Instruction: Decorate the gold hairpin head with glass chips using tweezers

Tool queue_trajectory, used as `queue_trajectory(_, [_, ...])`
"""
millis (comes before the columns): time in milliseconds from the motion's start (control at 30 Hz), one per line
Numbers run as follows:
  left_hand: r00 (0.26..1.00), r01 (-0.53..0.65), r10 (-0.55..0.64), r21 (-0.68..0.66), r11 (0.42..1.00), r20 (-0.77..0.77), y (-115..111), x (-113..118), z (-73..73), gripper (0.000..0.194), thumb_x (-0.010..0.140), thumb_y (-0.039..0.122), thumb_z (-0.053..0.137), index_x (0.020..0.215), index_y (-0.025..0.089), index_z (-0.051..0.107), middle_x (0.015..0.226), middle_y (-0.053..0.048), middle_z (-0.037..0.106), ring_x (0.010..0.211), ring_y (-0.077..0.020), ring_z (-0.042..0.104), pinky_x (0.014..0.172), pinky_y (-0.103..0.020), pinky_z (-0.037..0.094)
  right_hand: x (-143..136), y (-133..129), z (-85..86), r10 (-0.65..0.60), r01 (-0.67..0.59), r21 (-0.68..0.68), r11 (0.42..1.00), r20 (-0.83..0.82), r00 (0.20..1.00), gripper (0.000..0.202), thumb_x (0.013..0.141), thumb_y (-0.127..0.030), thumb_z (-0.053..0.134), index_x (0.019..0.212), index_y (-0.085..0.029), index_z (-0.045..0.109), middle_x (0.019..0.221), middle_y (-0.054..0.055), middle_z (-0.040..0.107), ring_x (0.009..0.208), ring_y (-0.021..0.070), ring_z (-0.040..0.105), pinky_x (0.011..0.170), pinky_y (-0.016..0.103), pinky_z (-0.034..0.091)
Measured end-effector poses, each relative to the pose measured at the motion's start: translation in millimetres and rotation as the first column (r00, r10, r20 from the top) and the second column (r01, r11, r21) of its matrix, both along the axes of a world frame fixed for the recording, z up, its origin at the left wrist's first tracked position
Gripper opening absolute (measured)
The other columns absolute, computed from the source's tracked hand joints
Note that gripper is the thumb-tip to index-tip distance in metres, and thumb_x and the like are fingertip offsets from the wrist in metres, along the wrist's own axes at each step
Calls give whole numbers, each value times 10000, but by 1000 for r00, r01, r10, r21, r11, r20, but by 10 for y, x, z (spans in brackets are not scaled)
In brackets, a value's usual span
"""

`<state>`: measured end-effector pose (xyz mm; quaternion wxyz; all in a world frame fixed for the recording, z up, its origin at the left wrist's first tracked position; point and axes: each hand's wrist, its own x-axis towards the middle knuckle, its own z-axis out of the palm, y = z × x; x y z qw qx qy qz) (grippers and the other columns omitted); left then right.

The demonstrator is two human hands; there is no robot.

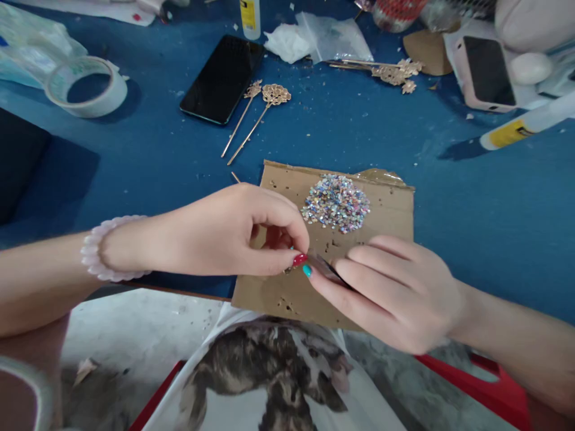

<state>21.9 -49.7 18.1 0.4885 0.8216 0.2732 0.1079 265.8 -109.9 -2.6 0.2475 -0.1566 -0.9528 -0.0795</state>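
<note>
My left hand point(238, 233), with a pale beaded bracelet at its wrist, is closed in a pinch over the cardboard piece point(265, 299). It grips what looks like a gold hairpin; a thin gold shaft end point(236, 178) sticks out behind the knuckles, and the fingers hide most of the rest. In my right hand point(390, 287) is a dark, slim pair of tweezers point(330, 270), its tip meeting the left thumb and fingertip. Beyond both hands, a pile of small multicoloured, shiny chips point(336, 203) lies on the cardboard.
Two gold hairpins point(260, 123) lie beside a black phone point(223, 78). Further right are more gold hairpins point(390, 72) and a plastic bag point(336, 36). A tape roll point(101, 99) sits left, a glue bottle point(512, 131) right. Another phone point(487, 69) rests at back right.
</note>
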Motion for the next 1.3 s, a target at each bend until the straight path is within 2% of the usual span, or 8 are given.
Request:
queue_trajectory(133, [995, -99, 99, -30, 995, 18, -39, 12, 17, 86, 866, 156, 653, 853, 192, 730, 722, 68, 653, 584, -7, 523, 518, -77, 387, 11, 4, 8, -34, 34, 121, 992, 0, 999, 92, 858, -96, 714, 950, -99, 720, 721, 53, 697, 628, 175, 556, 478, 336, 358])
queue_trajectory(300, [986, -158, 163, -100, 982, 43, -67, 32, 23, 77, 854, 161, 646, 862, 175, 721, 693, 60, 643, 544, 5, 477, 491, -55, 367, 18, 4, 37, -59, 52, 169, 984, 37, 998, 168, 903, -54, 601, 971, -110, 745, 691, 40, 690, 623, 174, 573, 474, 329, 381])
queue_trajectory(533, [982, -153, 170, -183, 971, 78, -70, 22, -9, 48, 861, 175, 657, 852, 180, 705, 674, 57, 641, 534, -6, 493, 476, -63, 389, -13, 16, 59, -64, 59, 193, 979, 19, 998, 170, 904, -63, 611, 900, -128, 767, 647, 30, 689, 585, 160, 562, 433, 316, 384])
queue_trajectory(1067, [982, -137, 160, -208, 968, 99, -46, 16, -29, 45, 862, 162, 652, 840, 175, 689, 690, 71, 651, 550, 13, 515, 501, -30, 390, -32, 30, 98, -52, 53, 179, 982, -9, 999, 143, 894, -52, 650, 849, -128, 762, 638, 30, 694, 550, 148, 573, 386, 307, 383])
queue_trajectory(1167, [988, -126, 140, -181, 975, 64, -29, 15, -26, 54, 862, 173, 655, 836, 177, 703, 671, 72, 643, 540, 3, 519, 486, -46, 386, -6, 28, 81, -62, 69, 117, 991, -60, 996, 113, 890, -51, 656, 899, -116, 748, 664, 34, 693, 560, 147, 565, 414, 314, 410])
queue_trajectory(1233, [999, -44, 47, -157, 987, 18, -15, 13, -10, 70, 862, 156, 659, 839, 183, 719, 684, 68, 652, 576, -9, 559, 511, -58, 409, 23, 25, 78, -75, 75, -4, 997, -104, 992, 148, 911, -53, 622, 1011, -83, 726, 687, 48, 688, 591, 156, 575, 473, 330, 469])
queue_trajectory(1300, [996, 88, -88, -140, 986, 7, -7, 7, 8, 102, 864, 110, 656, 851, 185, 725, 736, 62, 675, 639, -14, 598, 575, -61, 441, 51, 22, 92, -92, 74, -150, 986, -123, 988, 206, 945, -66, 563, 1108, -60, 689, 724, 66, 690, 643, 165, 600, 555, 339, 527])
